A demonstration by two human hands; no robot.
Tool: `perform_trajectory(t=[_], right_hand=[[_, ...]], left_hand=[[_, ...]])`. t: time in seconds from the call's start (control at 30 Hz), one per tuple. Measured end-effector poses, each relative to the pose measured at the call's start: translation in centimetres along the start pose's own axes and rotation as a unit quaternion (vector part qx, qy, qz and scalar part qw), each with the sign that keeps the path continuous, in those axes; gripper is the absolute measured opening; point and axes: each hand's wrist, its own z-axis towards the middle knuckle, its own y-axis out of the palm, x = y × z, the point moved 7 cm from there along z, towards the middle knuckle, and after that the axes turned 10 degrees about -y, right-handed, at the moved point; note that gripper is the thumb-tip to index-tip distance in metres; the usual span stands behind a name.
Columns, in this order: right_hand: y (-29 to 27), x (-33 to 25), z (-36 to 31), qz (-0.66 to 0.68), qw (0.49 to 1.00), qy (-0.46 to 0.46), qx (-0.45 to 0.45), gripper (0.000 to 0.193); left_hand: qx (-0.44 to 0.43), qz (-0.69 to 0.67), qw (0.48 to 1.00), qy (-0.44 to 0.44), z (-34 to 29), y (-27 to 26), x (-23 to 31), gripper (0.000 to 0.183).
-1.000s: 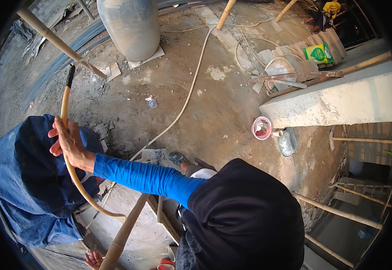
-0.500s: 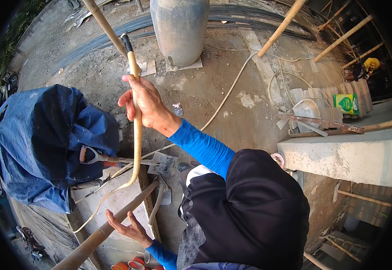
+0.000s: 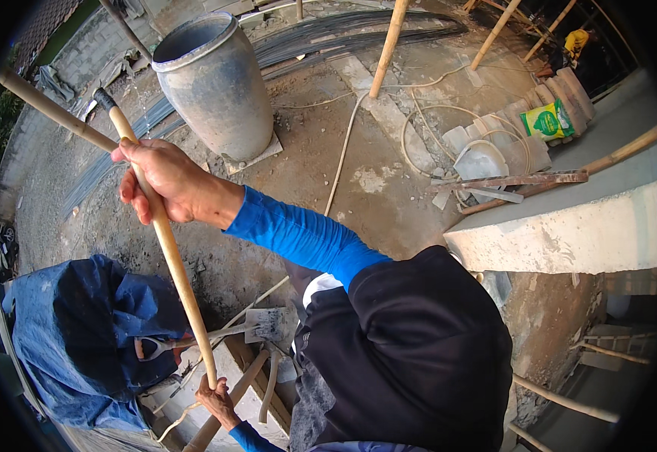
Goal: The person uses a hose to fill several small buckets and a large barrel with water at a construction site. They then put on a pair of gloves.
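My right hand [image 3: 181, 181] grips a pale yellow hose [image 3: 170, 248] near its black-tipped end, thumb across the front and fingers curled behind. At the hose's lower stretch, my left hand [image 3: 219, 399] is closed round it. Between them the hose runs nearly straight, slanting down to the right. Below my left hand it bends away to the left, over a pale slab. The black end points up and left, in front of a bamboo pole [image 3: 57, 109]. Faint drops hang in the air beside it, left of a tall grey drum [image 3: 219, 98] with an open top.
A blue tarp [image 3: 80, 339] covers a heap at left. Beside it lies a shovel [image 3: 268, 324]. Thin steel rods [image 3: 343, 38] lie behind the drum. A green and yellow bag [image 3: 547, 120] rests near a concrete ledge [image 3: 554, 233] at right. Someone in yellow [image 3: 576, 41] is at far right.
My right hand has moved left with the hose. My left hand, open below the hose before, has closed round it, and the hose has straightened. The view has shifted, showing the drum's open top.
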Motion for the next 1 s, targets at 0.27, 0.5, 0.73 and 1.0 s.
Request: perform_trajectory(t=[0.27, 0.5, 0.73, 1.0], right_hand=[[-13.1, -19.5, 18.4, -0.106, 0.994, -0.035, -0.017, 0.041], [-25.4, -29.4, 29.0, -0.192, 0.977, 0.075, -0.047, 0.047], [-32.6, -30.9, 39.2, -0.145, 0.981, 0.131, -0.002, 0.058], [-42.1, -29.9, 49.9, -0.155, 0.97, 0.148, 0.114, 0.04]], left_hand=[[-0.128, -0.088, 0.988, 0.016, 5.0, 11.8, 27.8, 0.088], [-0.126, -0.015, 0.987, 0.099, 14.1, 14.1, 44.7, 0.057], [-0.197, -0.153, 0.962, 0.115, 18.8, 15.2, 54.6, 0.048], [-0.236, -0.189, 0.952, 0.041, 37.7, 17.7, 52.4, 0.038]])
